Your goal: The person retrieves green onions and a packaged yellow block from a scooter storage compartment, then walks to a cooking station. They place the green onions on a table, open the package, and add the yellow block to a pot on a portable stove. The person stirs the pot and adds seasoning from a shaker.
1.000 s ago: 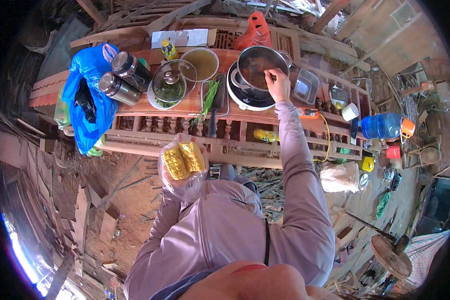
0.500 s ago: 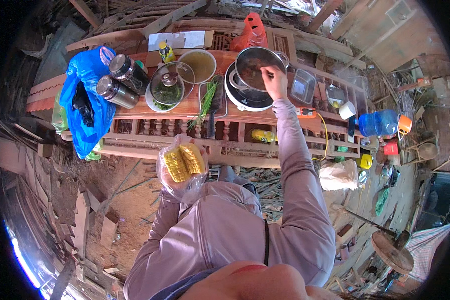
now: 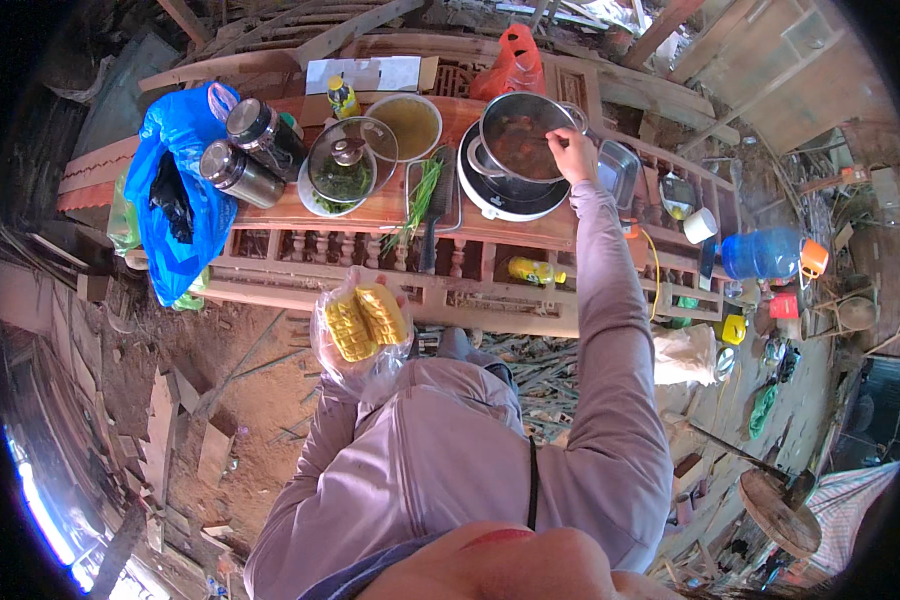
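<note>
Outdoors on bare earth, a long wooden bench (image 3: 390,215) carries a blue plastic bag (image 3: 175,200) at its left end and a steel pot (image 3: 520,140) on a white cooker (image 3: 505,198) toward its right end. At the pot's right rim the right hand (image 3: 573,155) has its fingers curled together, though what they pinch cannot be told. Near the bench's front edge, the left hand (image 3: 395,300), fingers mostly hidden, holds up a clear bag of yellow corn cobs (image 3: 360,325).
</note>
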### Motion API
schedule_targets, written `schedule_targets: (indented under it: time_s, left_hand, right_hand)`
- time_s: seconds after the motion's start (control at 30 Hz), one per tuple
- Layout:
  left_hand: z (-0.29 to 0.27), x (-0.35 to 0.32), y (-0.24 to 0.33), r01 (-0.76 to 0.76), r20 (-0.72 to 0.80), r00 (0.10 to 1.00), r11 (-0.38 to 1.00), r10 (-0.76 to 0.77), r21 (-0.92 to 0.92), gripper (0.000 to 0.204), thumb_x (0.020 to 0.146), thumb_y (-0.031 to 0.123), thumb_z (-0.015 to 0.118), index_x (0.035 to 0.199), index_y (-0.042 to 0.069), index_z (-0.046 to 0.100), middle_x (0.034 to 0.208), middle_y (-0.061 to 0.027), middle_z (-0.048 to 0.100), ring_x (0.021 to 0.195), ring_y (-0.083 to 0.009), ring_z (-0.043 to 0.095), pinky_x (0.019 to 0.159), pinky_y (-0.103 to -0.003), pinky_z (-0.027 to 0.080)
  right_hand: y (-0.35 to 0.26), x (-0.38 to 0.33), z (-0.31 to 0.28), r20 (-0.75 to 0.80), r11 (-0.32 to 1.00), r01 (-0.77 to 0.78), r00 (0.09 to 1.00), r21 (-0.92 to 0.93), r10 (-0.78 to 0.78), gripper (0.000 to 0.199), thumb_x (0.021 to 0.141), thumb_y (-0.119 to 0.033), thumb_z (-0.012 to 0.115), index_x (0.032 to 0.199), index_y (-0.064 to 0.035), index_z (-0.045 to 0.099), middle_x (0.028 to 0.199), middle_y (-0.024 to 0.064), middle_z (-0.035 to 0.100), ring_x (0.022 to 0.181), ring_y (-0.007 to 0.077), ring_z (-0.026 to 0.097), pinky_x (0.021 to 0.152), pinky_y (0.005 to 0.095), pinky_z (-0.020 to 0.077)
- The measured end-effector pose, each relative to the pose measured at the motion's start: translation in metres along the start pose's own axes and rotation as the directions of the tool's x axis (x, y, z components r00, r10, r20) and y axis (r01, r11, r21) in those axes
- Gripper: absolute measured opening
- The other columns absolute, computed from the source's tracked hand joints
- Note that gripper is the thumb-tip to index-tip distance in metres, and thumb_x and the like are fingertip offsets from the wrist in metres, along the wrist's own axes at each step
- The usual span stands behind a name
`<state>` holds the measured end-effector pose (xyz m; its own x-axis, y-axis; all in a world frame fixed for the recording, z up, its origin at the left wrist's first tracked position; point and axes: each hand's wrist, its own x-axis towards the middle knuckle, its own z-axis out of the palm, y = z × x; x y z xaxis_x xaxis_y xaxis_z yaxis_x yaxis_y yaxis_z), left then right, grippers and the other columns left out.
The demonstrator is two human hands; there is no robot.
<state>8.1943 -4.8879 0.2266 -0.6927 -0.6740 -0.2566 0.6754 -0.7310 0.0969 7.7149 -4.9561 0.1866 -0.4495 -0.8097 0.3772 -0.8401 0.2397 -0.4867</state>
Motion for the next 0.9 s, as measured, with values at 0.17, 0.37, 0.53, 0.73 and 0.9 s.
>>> schedule_targets:
  time_s: [0.17,0.37,0.53,0.73,0.9]
  left_hand:
    - [0.004,0.003,0.002,0.04,0.036,0.999,0.998,-0.038,-0.052,0.053,0.098,0.051,0.037,0.144,0.024,0.042,0.143,-0.0122,0.045,0.124,-0.0459,0.046,0.099,-0.065,0.04]
    - [0.013,0.008,-0.005,0.03,0.047,0.998,0.999,-0.028,-0.027,0.051,0.098,0.047,0.041,0.14,0.018,0.048,0.135,-0.0154,0.051,0.121,-0.044,0.049,0.099,-0.062,0.041]
    - [0.05,0.008,-0.017,-0.079,-0.314,0.946,0.997,0.079,0.014,0.047,0.096,0.041,0.051,0.124,0.004,0.055,0.115,-0.0166,0.061,0.104,-0.0406,0.058,0.091,-0.059,0.046]
    - [0.031,0.009,-0.014,0.012,-0.064,0.998,1.0,-0.014,-0.023,0.045,0.097,0.044,0.046,0.128,0.012,0.049,0.125,-0.0152,0.053,0.113,-0.0428,0.051,0.092,-0.061,0.045]
    - [-0.001,0.008,-0.01,-0.005,-0.079,0.997,0.999,0.002,-0.047,0.057,0.097,0.052,0.04,0.144,0.02,0.042,0.142,-0.0147,0.044,0.126,-0.0461,0.043,0.095,-0.066,0.042]
  right_hand:
    - [-0.002,-0.011,-0.008,-0.072,0.99,-0.031,0.997,0.14,0.041,0.014,0.086,-0.02,0.065,0.089,-0.0085,0.072,0.081,0.0122,0.07,0.078,0.0281,0.069,0.067,0.0356,0.0518]
    - [-0.003,0.005,-0.007,-0.108,0.999,-0.043,0.993,0.009,0.044,0.022,0.087,-0.03,0.065,0.092,-0.0101,0.073,0.09,0.0126,0.07,0.084,0.0319,0.068,0.073,0.0384,0.0521]
    - [-0.013,0.001,-0.003,0.059,0.999,0.034,0.998,0.011,-0.035,0.022,0.088,-0.031,0.065,0.094,-0.011,0.073,0.089,0.0115,0.069,0.083,0.0331,0.067,0.072,0.04,0.0524]
    - [-0.011,-0.012,-0.019,-0.03,0.999,0.033,0.999,0.008,-0.032,0.018,0.085,-0.024,0.064,0.085,-0.0076,0.072,0.086,0.0137,0.069,0.079,0.0345,0.066,0.069,0.0425,0.0525]
    - [-0.028,-0.023,-0.015,-0.091,0.978,-0.104,0.992,-0.182,0.088,0.018,0.082,-0.023,0.064,0.081,-0.0062,0.071,0.081,0.0158,0.069,0.076,0.0347,0.067,0.07,0.0428,0.0528]
